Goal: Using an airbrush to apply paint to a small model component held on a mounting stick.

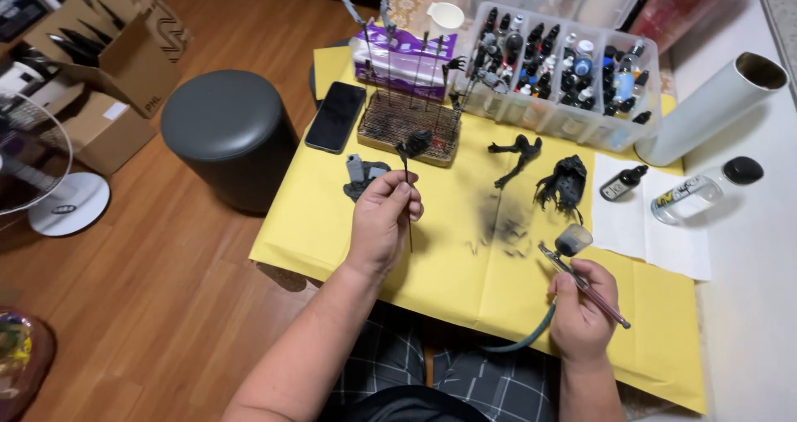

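My left hand [383, 221] pinches a thin stick [408, 191] upright, with a small black-painted part [418, 141] on its top end. My right hand [581, 306] grips an airbrush [581, 282] with a small cup on top, its nozzle pointing up-left and a dark hose [525, 339] trailing toward my lap. Both hands hover over yellow paper [465, 281] stained with black overspray [502, 223]. Two black-painted model parts [516, 154] [566, 185] lie on the paper ahead of the airbrush.
A brown holder block [411, 127] bristles with several sticks. Behind it sit a purple box [404, 61], a clear bin of paint bottles [564, 77], a phone [335, 116], a small dropper bottle [621, 183], a clear bottle [696, 193], a white tube [714, 106]. A grey stool [228, 131] stands left.
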